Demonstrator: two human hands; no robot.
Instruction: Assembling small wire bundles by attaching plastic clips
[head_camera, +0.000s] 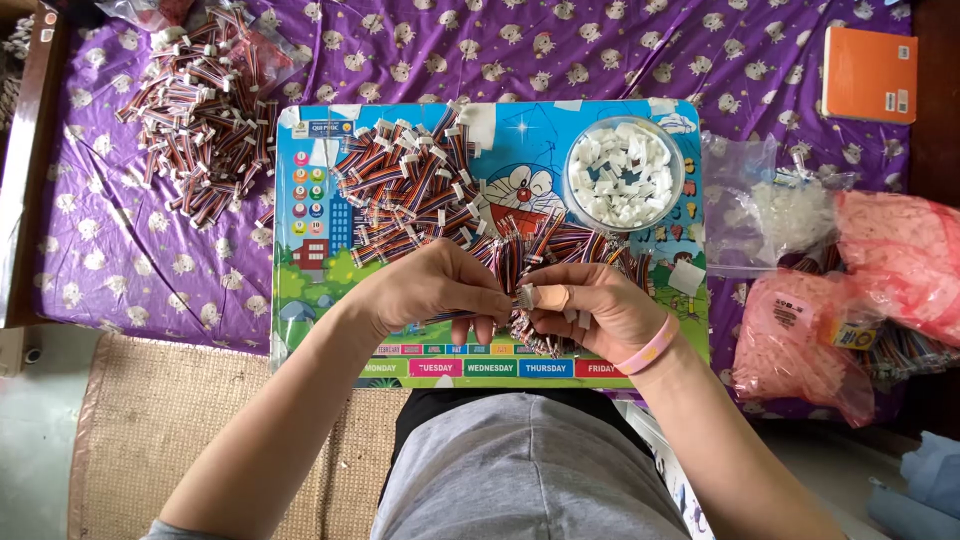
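Observation:
My left hand (435, 285) and my right hand (590, 305) meet over the near edge of a colourful cartoon board (300, 300). Both pinch a short multicoloured wire cable with a small white connector (522, 297) between the fingertips. A bandage wraps one right finger and a pink band sits on the right wrist. A pile of finished-looking wire cables (420, 185) covers the board's middle. A clear round bowl of white plastic connectors (624, 175) stands at the board's far right.
A second heap of cables (200, 110) lies on the purple patterned cloth (100, 230) at the far left. Pink plastic bags (800, 340) and clear bags lie to the right, an orange book (868, 74) far right. A woven mat (150, 420) lies below.

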